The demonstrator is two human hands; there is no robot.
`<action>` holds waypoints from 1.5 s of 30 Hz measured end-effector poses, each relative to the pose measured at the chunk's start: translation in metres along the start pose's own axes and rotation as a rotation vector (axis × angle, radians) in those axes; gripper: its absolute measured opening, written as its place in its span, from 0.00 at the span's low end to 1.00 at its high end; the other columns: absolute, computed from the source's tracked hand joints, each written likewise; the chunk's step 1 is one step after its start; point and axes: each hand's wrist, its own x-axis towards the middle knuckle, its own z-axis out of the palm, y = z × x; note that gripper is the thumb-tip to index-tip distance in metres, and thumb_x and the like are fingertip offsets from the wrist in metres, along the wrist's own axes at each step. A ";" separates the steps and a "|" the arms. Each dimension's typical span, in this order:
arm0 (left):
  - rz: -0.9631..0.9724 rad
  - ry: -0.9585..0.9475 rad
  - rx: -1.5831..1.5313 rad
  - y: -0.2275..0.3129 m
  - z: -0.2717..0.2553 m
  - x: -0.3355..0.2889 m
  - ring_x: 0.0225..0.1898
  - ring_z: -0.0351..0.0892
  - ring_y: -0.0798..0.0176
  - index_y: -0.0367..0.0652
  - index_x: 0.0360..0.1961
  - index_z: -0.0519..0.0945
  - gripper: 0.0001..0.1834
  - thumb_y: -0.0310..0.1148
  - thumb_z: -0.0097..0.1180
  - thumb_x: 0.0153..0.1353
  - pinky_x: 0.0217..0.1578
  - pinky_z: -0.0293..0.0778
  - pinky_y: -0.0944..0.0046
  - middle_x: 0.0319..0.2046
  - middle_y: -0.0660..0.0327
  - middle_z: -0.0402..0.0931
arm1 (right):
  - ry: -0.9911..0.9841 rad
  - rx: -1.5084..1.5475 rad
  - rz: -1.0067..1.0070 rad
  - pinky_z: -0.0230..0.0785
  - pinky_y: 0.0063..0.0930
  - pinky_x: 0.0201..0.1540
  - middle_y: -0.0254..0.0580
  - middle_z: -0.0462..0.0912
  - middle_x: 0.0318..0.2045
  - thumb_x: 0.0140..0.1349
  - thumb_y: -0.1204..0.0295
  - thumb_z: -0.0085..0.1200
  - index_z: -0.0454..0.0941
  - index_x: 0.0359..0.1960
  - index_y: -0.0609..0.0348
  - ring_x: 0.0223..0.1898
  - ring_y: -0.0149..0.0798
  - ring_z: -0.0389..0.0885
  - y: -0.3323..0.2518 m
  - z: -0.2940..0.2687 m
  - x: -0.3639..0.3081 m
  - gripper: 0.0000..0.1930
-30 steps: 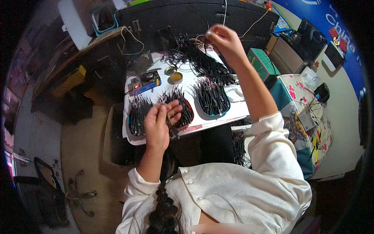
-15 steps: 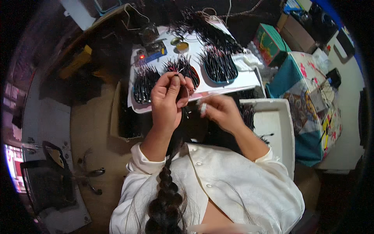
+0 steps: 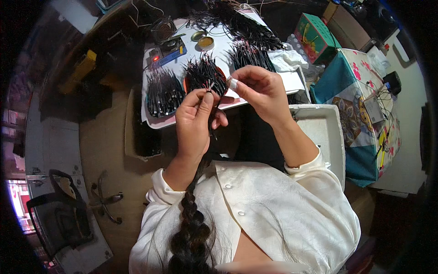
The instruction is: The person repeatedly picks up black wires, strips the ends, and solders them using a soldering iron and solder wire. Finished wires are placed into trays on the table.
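Observation:
My left hand (image 3: 195, 119) pinches a few thin black wires between thumb and forefinger, their pale and reddish ends sticking up past the fingertips. Just to its right is my right hand (image 3: 263, 93), thumb and forefinger pressed together; what sits between them is too small to make out. A white wrapping (image 3: 234, 84) covers the tip of one right-hand digit. Behind the hands, bundles of black wires stand in trays: a left bundle (image 3: 163, 93), a middle bundle (image 3: 203, 73) in an orange-red tray, and a right bundle (image 3: 251, 57) partly hidden by my right hand.
On the white table (image 3: 188, 54) are an open round tin (image 3: 205, 44) with yellowish contents and a blue device (image 3: 173, 55) with a red light. A heap of black wires (image 3: 242, 29) lies at the back. A white foam box (image 3: 340, 137) stands right.
My right hand has moved up and toward the middle bundle, close beside the left, and its fingers now pinch. The left hand keeps its hold on the wires. The view has shifted slightly.

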 end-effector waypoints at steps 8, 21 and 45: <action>0.071 0.006 0.186 -0.006 0.000 0.001 0.20 0.72 0.76 0.32 0.41 0.76 0.10 0.30 0.48 0.69 0.19 0.61 0.79 0.28 0.59 0.80 | -0.074 -0.235 -0.143 0.72 0.16 0.36 0.38 0.79 0.32 0.62 0.80 0.54 0.77 0.38 0.69 0.33 0.24 0.78 0.010 0.005 -0.003 0.04; -0.062 -0.061 -0.097 -0.005 -0.015 -0.011 0.26 0.73 0.74 0.33 0.41 0.77 0.09 0.29 0.51 0.67 0.21 0.62 0.81 0.28 0.61 0.78 | -0.099 0.757 0.231 0.68 0.16 0.34 0.40 0.79 0.35 0.64 0.68 0.54 0.72 0.45 0.64 0.30 0.25 0.72 0.026 0.019 -0.015 0.13; -0.121 -0.139 -0.159 -0.012 0.000 -0.056 0.19 0.68 0.76 0.32 0.36 0.79 0.10 0.30 0.54 0.65 0.17 0.55 0.79 0.22 0.62 0.76 | -0.228 0.953 0.407 0.79 0.32 0.33 0.36 0.74 0.23 0.63 0.69 0.52 0.71 0.38 0.60 0.25 0.35 0.79 0.015 0.025 -0.065 0.08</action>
